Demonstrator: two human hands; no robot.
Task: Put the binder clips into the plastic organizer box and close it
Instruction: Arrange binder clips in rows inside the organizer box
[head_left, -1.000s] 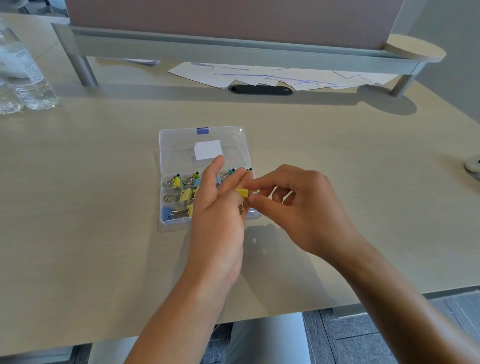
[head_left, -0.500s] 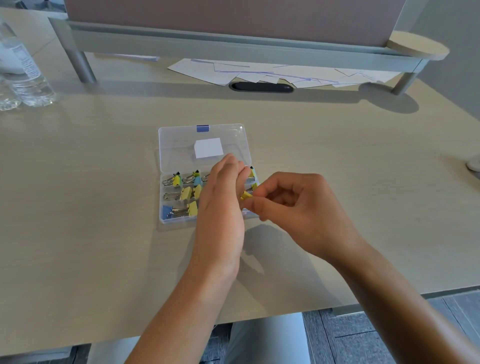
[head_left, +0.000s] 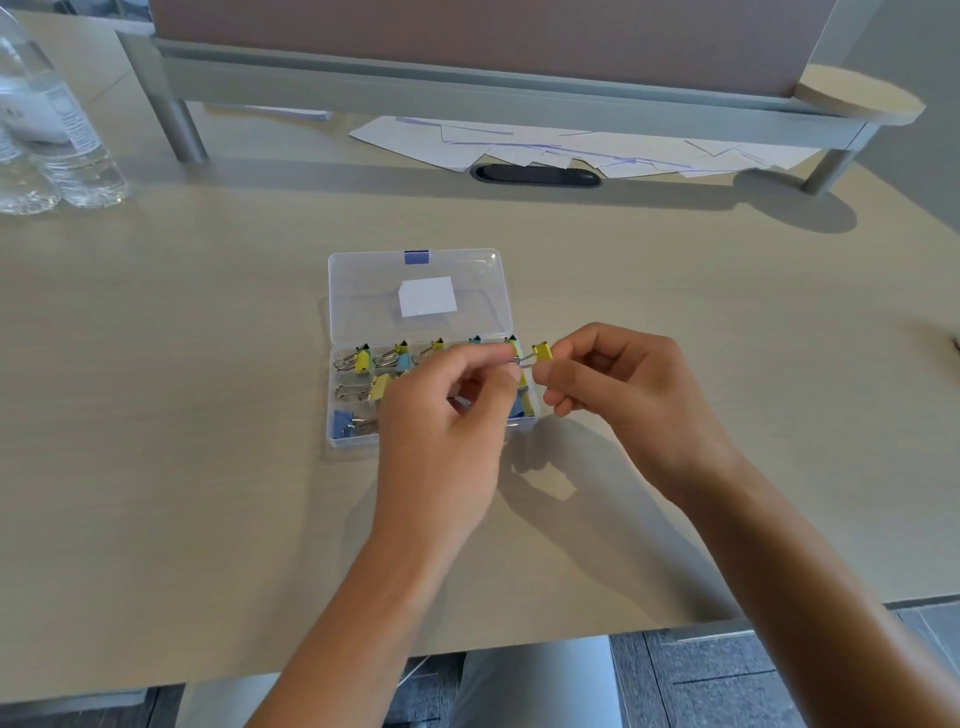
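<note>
Nearest me, at six o'clock of the desk (head_left: 156, 467): my two forearms, coming up from the near edge to meet over the box

Item, left hand (head_left: 441, 431): fingers curled, thumb and forefinger pinching the wire handles of one yellow binder clip (head_left: 539, 353); held there, I judge, so the handles stay steady while the other hand turns the body

Item, right hand (head_left: 623, 395): fingers curled, thumb and forefinger tips closed on the clip's yellow body from three o'clock; the clip hangs in the air between both hands, just off the box's right edge, not yet in any compartment

Item, plastic organizer box (head_left: 343, 441): at twelve o'clock of my left hand, tray partly hidden under it; visible compartments already carry clips in yellow and blue, handles lying mostly toward nine o'clock, presumably so each sits flat below the rim. How full the right-hand compartments are, I cannot tell

Item, lid (head_left: 363, 291): clear, laid back flat at twelve o'clock of the tray, white label on it, blue latch (head_left: 416, 256) at its far edge; left open because filling is unfinished

Item, water bottles (head_left: 57, 145): ten o'clock, well apart

Item, loose papers (head_left: 519, 143): twelve o'clock, under the raised shelf (head_left: 467, 98)
</note>
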